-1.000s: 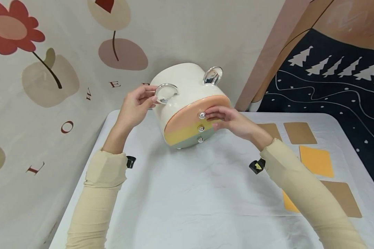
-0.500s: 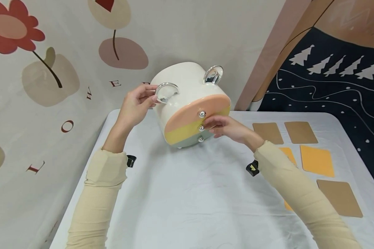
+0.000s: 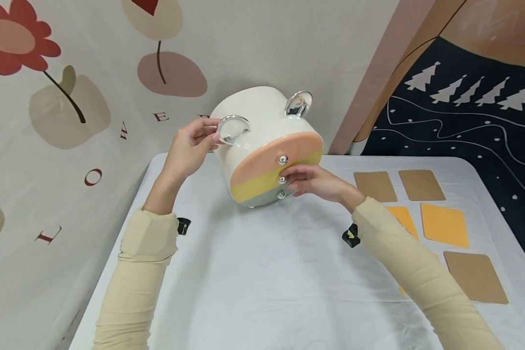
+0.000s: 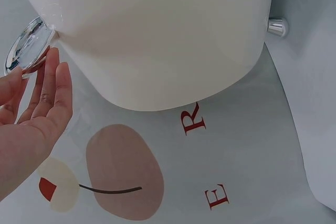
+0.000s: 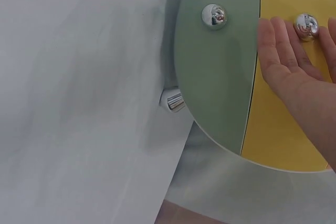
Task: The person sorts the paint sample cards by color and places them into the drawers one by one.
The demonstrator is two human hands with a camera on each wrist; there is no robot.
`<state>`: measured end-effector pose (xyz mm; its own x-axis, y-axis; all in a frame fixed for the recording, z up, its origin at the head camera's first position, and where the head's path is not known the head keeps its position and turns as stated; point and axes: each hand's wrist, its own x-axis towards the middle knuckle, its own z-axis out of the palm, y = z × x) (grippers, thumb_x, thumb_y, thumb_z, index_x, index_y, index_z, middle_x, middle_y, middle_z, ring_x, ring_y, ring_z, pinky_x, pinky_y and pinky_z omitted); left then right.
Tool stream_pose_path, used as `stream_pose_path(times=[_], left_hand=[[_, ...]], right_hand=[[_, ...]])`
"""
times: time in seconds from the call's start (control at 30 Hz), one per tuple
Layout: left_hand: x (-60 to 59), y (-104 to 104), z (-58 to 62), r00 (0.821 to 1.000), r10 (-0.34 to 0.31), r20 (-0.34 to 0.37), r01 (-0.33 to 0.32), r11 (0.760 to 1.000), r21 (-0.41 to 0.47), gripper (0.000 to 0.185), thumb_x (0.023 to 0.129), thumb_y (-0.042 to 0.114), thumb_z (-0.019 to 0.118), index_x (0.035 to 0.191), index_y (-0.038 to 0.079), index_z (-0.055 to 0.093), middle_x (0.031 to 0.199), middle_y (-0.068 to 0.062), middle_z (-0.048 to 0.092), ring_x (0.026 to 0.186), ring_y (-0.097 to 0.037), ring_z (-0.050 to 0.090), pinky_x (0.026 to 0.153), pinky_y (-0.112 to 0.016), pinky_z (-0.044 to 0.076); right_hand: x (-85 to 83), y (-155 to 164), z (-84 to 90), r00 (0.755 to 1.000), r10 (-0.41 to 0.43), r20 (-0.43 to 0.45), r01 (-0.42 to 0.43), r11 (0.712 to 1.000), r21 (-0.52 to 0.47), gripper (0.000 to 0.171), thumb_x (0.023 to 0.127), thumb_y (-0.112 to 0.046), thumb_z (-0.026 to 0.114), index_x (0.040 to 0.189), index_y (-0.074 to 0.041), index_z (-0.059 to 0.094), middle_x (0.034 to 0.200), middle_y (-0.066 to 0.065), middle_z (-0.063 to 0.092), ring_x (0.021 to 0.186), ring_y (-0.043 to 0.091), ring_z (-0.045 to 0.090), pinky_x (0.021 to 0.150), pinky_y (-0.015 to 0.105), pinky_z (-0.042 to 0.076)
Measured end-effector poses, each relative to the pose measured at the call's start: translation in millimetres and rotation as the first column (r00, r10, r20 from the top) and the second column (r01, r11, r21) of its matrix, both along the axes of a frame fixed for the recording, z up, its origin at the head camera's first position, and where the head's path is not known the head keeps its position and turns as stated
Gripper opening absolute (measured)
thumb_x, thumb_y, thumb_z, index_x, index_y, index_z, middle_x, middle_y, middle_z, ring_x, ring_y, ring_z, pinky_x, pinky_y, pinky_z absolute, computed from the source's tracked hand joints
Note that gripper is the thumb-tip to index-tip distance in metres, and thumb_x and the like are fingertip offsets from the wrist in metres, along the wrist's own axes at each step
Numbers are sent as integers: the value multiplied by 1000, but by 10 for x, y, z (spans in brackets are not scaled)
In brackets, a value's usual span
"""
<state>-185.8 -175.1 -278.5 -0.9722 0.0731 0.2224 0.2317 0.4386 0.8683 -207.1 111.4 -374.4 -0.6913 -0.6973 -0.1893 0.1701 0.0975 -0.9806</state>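
Observation:
A rounded cream drawer box with two silver ears stands at the back of the table. Its front has orange, yellow and green drawers, each with a silver ball knob. My left hand holds the rim of the left ear between thumb and fingers. At the middle knob, on the yellow drawer, my right hand has fingers on one side and thumb on the other, pinching it. All the drawers appear flush with the front.
Several brown cards and orange cards lie on the right of the white-covered table. A printed cloth wall rises right behind the box. A silver foot shows beneath it.
My right hand has moved down from the top knob on the orange drawer to the middle knob on the yellow one. The left hand stays on the ear.

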Motion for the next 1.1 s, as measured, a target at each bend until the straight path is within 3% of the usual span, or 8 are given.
stream_pose_path(times=[0.33,0.87,1.1], left_hand=[[5,-5,-13,1000,7,14,-7,1000,-20,29,91,4,54,120,1,56,112,-18,59,91,-19,61,77,-22,52],[0,-6,1,1000,7,23,-7,1000,-29,29,91,5,54,119,2,56,111,-16,59,90,-19,61,80,-30,52],[-3,-14,-2,1000,1,22,-1,1000,-19,28,91,4,54,119,1,56,111,-17,59,89,-17,61,80,-31,52]], right_hand=[[57,80,-26,999,21,-32,-20,1000,19,37,91,5,47,127,8,44,122,20,50,113,36,47,90,43,46],[533,510,-51,985,136,-109,-133,991,31,33,93,-1,48,125,7,48,121,18,53,106,31,54,87,43,48],[671,629,-74,977,178,-115,-176,984,21,33,93,0,46,125,6,49,121,22,53,107,36,52,87,43,48]])
